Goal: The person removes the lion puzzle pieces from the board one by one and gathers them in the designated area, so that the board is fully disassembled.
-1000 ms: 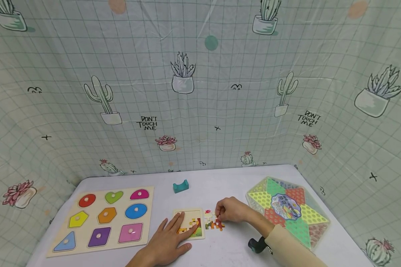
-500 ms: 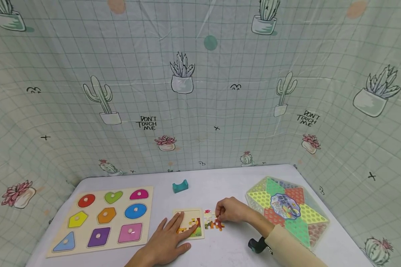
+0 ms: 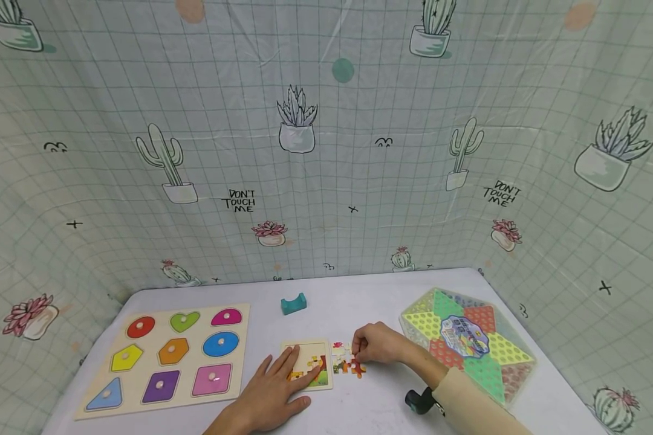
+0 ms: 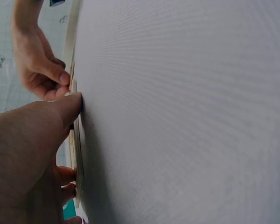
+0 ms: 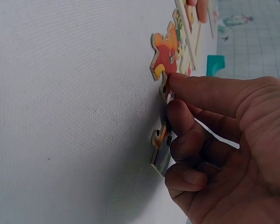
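My left hand (image 3: 272, 393) lies spread over a small wooden puzzle tray (image 3: 312, 349), its fingers straight across the tray and the partly filled picture. The left wrist view shows the thumb (image 4: 72, 107) against the tray's near edge. Just right of the tray is a cluster of loose jigsaw pieces (image 3: 338, 357). At the cluster's right side my right hand (image 3: 378, 343) pinches a jigsaw piece (image 5: 164, 88) between curled thumb and fingers, partly hidden by them. A red and orange piece (image 5: 164, 57) touches or nearly touches it, and another piece (image 5: 159, 154) lies under the other fingers.
A shape-knob board (image 3: 190, 332) lies at the left. A hexagonal game board (image 3: 503, 353) lies at the right, close to the right forearm. A small teal block (image 3: 294, 304) stands behind the tray. The white table (image 3: 354, 296) meets a patterned cloth backdrop (image 3: 332, 181).
My right hand has shifted very slightly to the right, and the red and orange pieces by its fingers have moved a little nearer me. The left hand stays still.
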